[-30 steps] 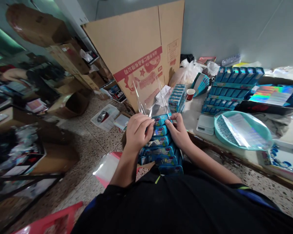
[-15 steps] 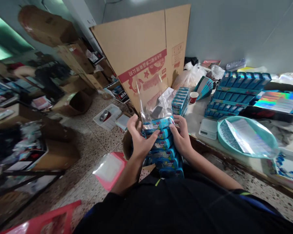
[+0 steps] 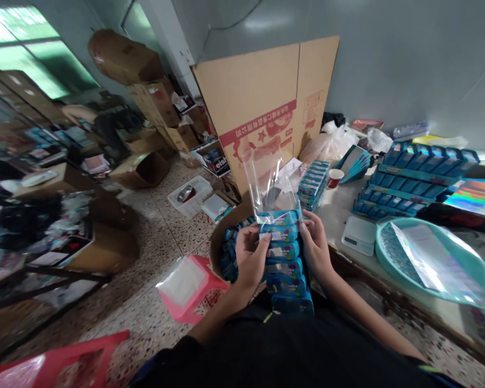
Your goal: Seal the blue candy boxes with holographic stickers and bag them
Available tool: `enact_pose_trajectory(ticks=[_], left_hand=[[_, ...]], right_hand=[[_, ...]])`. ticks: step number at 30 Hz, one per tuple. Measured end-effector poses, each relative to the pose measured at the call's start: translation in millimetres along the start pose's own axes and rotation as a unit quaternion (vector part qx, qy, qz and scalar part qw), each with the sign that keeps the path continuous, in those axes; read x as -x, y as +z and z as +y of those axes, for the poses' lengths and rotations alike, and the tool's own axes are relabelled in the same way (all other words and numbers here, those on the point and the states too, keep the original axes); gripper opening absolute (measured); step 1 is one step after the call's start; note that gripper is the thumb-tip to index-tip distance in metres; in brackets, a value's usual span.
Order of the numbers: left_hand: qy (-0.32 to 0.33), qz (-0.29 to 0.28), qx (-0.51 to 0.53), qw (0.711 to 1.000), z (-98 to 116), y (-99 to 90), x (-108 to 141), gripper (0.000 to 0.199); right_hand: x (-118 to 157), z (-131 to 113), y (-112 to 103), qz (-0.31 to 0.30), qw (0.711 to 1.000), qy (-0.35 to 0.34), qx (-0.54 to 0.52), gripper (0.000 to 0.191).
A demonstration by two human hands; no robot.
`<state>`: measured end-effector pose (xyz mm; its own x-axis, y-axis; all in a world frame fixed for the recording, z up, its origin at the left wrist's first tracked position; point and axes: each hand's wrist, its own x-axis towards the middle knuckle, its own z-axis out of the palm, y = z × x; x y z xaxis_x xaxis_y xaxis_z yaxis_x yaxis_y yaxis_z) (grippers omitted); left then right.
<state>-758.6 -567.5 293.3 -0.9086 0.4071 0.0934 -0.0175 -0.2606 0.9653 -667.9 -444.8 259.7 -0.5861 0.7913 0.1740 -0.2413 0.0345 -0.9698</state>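
A column of several small blue boxes (image 3: 283,268) runs from my lap away from me. A clear plastic bag (image 3: 267,183) stands up from the far end, around the farthest boxes. My left hand (image 3: 253,253) is closed on the left side of the column, thumb on top near the second box. On the right, my right hand (image 3: 315,242) grips the bag's edge beside the far boxes, fingers bent. Left of the column, an open carton (image 3: 218,237) holds many loose blue packs.
On the table at right are a white scale (image 3: 358,235), a teal basin (image 3: 432,291), stacked blue display boxes (image 3: 412,175) and a paper cup (image 3: 335,178). A pink stool (image 3: 186,285) stands at left. A person (image 3: 109,126) bends over in the background.
The view has shifted, so the scene sits lower and further right. My left hand has moved down the column's side, uncovering the carton of packs. The bag now stands straighter around the far boxes.
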Motion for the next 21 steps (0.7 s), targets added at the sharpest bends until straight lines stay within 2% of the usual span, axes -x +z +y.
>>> enact_pose_trajectory(ticks=[2, 5, 9, 13, 18, 21], left_hand=[[-0.011, -0.027, -0.035, 0.999, 1.3, -3.9, 2.1, 0.039], [0.010, -0.059, -0.091, 0.994, 4.0, -11.8, 3.3, 0.036], [0.030, -0.097, -0.137, 0.985, 5.3, -24.4, 3.2, 0.030], [0.029, -0.150, -0.176, 0.972, 1.3, -40.7, 8.5, 0.028], [0.043, -0.202, -0.184, 0.961, -4.8, -63.8, 18.8, 0.028], [0.057, -0.223, -0.147, 0.962, -2.8, -72.1, 21.6, 0.029]], right_hand=[[4.2, 5.1, -1.3, 0.005, 1.000, 0.023, 0.006, 0.047], [11.8, 7.9, -2.6, 0.007, 0.999, 0.053, 0.003, 0.054], [26.0, 11.5, -3.7, 0.008, 0.996, 0.092, -0.016, 0.052], [45.9, 27.0, -11.2, 0.019, 0.992, 0.122, 0.002, 0.051], [67.6, 50.3, -35.3, -0.033, 0.989, 0.144, 0.015, 0.054], [68.0, 55.8, -44.5, -0.071, 0.982, 0.170, -0.043, 0.062]])
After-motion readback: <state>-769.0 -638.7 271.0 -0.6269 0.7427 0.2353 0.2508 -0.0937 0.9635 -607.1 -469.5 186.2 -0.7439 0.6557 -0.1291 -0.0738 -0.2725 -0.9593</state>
